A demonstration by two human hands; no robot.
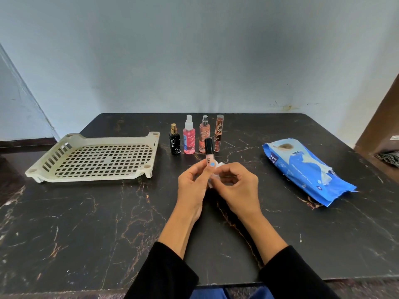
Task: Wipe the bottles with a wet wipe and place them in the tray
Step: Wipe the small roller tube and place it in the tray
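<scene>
Both hands are up over the middle of the dark marbled table (86, 223), and between them is a small pale bottle with a black cap (209, 151), tilted slightly and held clear of the tabletop. The left hand (191, 186) has it: fingers curled round the lower body, thumb laid up the front, so only the cap and upper part of the bottle stand out above the fingers. Right against it on the other side comes the right hand (238, 186), fingers bent and pinching a crumpled white wet wipe (216, 173) onto the bottle's lower half; only scraps of the wipe show between the two hands. Behind the held bottle, further back on the table, four more stand upright in a close row: a black bottle with a gold top (174, 140), a pink spray bottle (189, 137) just beside it, a peach patterned bottle (203, 134), and a tall slim brown tube (218, 132) at the right end. The held bottle's cap overlaps the peach one from this angle. Off to the left sits the cream perforated tray (54, 156), no bottles in it, well apart from the hands. To the right lies a blue wet-wipe pack (302, 167), flat on the table with a wipe poking out of its opening.
</scene>
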